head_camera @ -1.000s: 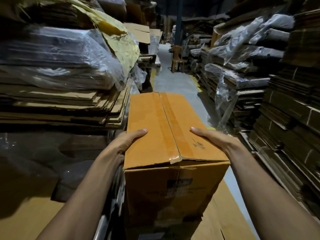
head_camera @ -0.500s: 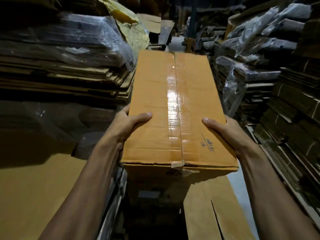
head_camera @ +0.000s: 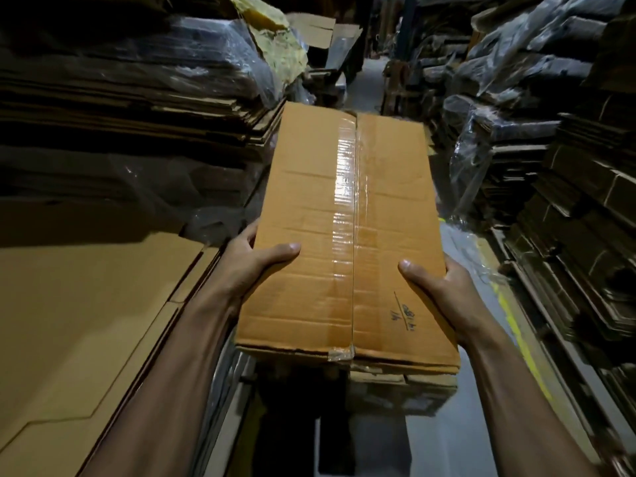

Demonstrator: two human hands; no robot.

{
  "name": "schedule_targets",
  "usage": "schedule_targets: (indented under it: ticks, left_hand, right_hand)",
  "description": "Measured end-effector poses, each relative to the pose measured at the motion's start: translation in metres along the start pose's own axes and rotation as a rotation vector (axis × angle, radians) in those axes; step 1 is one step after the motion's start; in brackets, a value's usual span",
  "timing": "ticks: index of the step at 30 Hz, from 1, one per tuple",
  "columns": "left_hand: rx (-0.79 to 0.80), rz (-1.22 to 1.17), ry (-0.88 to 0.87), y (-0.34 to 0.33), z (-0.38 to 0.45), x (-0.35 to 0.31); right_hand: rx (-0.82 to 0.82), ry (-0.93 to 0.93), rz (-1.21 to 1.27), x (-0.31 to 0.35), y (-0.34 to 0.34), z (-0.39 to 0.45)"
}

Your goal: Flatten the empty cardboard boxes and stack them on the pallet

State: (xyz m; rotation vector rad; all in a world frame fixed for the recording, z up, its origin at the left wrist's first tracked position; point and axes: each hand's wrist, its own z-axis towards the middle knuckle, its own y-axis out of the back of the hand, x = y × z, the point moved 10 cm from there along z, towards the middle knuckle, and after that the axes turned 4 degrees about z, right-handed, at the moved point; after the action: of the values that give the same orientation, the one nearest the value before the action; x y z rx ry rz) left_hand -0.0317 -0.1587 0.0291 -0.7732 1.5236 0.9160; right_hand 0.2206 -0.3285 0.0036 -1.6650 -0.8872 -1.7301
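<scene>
A long brown cardboard box [head_camera: 309,215], taped along its middle seam, is held up in front of me with its taped face towards the camera. My left hand [head_camera: 251,263] grips its left edge, thumb on the top face and fingers round the side. My right hand [head_camera: 437,284] grips the right edge the same way, thumb near some handwritten marks. Flattened cardboard sheets [head_camera: 79,321] lie stacked at the lower left beside my left arm. No pallet can be made out.
Tall stacks of flattened cardboard, partly wrapped in plastic [head_camera: 155,80], line the left. More wrapped stacks [head_camera: 550,149] line the right. A narrow grey aisle floor [head_camera: 444,442] with a yellow line [head_camera: 519,339] runs between them.
The box has been lifted and tipped so its taped top faces me more squarely. Both hands have closed round its side edges, thumbs on top, where they earlier lay flatter on it.
</scene>
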Motion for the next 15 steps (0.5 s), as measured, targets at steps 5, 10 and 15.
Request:
schedule_targets:
  ticks: [5, 10, 15]
  left_hand:
    - [0.083, -0.069, -0.021, -0.003, -0.065, 0.024]
    - [0.183, -0.053, -0.072, 0.01, -0.131, 0.059]
    - [0.242, -0.024, -0.073, 0.04, -0.203, 0.116]
  right_hand:
    - [-0.046, -0.026, 0.005, -0.032, 0.003, -0.077]
    - [-0.089, -0.016, -0.005, -0.053, -0.009, -0.159]
    - [-0.136, -0.076, -0.03, -0.091, -0.031, -0.26]
